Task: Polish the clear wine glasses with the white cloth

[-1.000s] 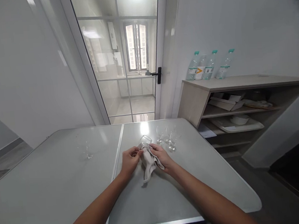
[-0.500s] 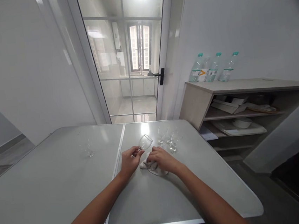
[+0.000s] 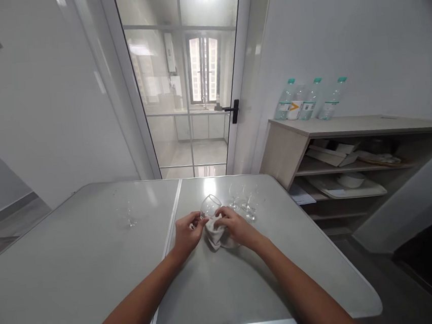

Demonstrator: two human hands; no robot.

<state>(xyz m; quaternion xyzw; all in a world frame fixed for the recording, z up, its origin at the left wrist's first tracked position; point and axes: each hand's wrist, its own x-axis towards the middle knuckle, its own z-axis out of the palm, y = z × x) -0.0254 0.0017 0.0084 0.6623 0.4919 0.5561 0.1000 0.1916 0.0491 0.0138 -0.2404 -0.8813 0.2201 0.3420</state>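
Note:
My left hand [image 3: 186, 232] pinches the stem of a clear wine glass [image 3: 209, 205], holding it tilted with the bowl pointing away from me. My right hand [image 3: 234, 225] is closed on a light grey cloth [image 3: 216, 236] and presses it against the glass near the bowl. Both hands hover just above the grey table [image 3: 76, 257], a little right of its centre seam. Part of the cloth is hidden under my right hand.
Three more wine glasses [image 3: 244, 200] stand just beyond my right hand. Another glass [image 3: 129, 214] stands alone on the left half. A wooden shelf unit [image 3: 354, 164] with water bottles [image 3: 311, 99] on top is at the right. A glass door [image 3: 187, 78] lies ahead.
A second ago the cloth hung wrapped about the glass; then my right hand lowered it to the table. Now the hand has lifted the cloth back up against the glass.

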